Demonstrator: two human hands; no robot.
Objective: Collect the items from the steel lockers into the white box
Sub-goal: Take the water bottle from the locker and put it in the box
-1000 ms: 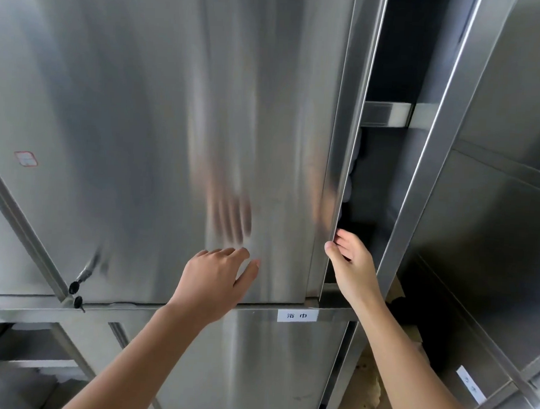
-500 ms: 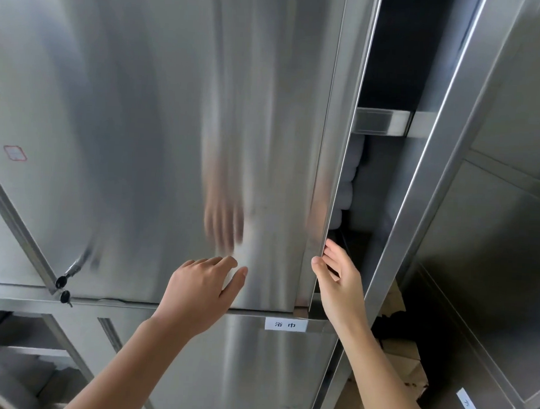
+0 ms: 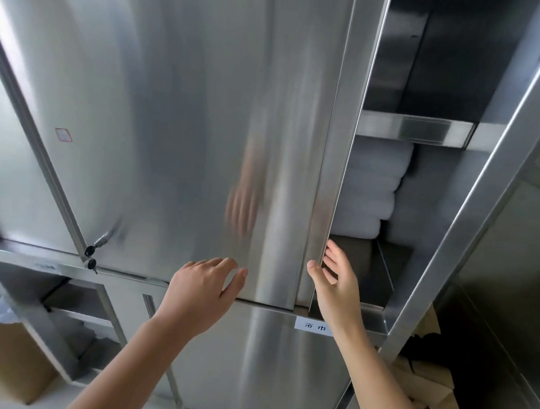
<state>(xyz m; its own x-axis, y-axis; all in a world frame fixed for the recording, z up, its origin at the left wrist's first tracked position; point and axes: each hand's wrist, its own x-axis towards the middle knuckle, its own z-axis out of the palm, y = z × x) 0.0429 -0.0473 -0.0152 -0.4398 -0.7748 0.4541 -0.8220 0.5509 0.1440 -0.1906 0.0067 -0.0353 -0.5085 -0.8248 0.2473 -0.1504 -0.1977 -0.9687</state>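
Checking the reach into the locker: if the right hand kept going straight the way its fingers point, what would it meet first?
Probably the stack of folded white towels above the right hand; the way looks free, though depth is unclear.

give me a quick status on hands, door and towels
Left hand flat on steel door. Right hand on door edge, open. Folded white towels exposed, untouched; door partly blocks them.
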